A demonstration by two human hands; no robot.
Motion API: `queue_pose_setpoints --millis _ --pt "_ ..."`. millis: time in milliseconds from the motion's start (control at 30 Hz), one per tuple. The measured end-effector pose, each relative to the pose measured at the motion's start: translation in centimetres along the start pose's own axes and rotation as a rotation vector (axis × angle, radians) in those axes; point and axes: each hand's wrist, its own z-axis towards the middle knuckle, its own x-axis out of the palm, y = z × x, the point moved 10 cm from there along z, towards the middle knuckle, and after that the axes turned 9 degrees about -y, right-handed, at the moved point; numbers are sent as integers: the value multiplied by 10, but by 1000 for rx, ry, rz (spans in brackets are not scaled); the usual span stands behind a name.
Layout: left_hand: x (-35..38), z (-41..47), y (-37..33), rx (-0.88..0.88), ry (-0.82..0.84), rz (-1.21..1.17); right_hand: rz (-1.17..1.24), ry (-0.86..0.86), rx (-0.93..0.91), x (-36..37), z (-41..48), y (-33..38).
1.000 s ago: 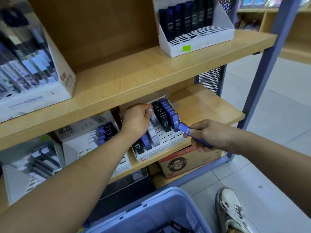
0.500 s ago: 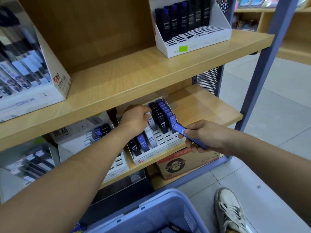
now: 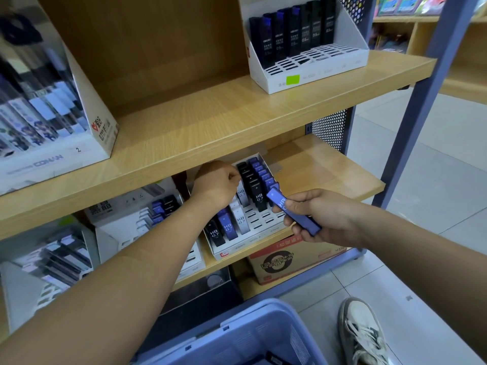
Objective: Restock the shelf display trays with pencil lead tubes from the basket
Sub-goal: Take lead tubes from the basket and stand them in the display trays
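The right hand had fingers and thumb curled round a blue lead tube (possibly more than one, stacked), gripping its lower half. The tube's top end pointed up and left, just in front of the right column of the display tray. The tube looked light, stiff and smooth-sided. I judged a pinch on its long flat faces near the middle to be safest, leaving one end free to drop into a slot. The left hand was over the tray's back rows with fingers curled — whether it held a tube could not be told. The basket stood below and in front of the tray.
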Motion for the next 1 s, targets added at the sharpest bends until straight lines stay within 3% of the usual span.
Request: queue_pose_setpoints --millis 100,167,200,267,500,700,833,1000 --pt "-11 -24 -7 -138 -1 -415 94 21 20 5 -1 2" --pt "-12 -46 -23 -203 115 -781 117 62 12 11 -2 4" --pt "-13 -56 -31 -189 181 -840 122 84 5 14 -3 5" --pt "-14 -70 -39 -152 234 -856 127 120 -5 19 -4 7" --pt "-22 -77 -6 -291 76 -934 54 252 -23 30 -12 8" --pt "-40 -71 22 -289 -97 -805 -440 -80 -123 1 2 1" --pt "-51 -58 26 -224 -179 -677 -375 -260 -105 -22 15 -2" --pt "-38 -50 -1 -85 -133 -547 -381 -248 -127 -12 23 -1"
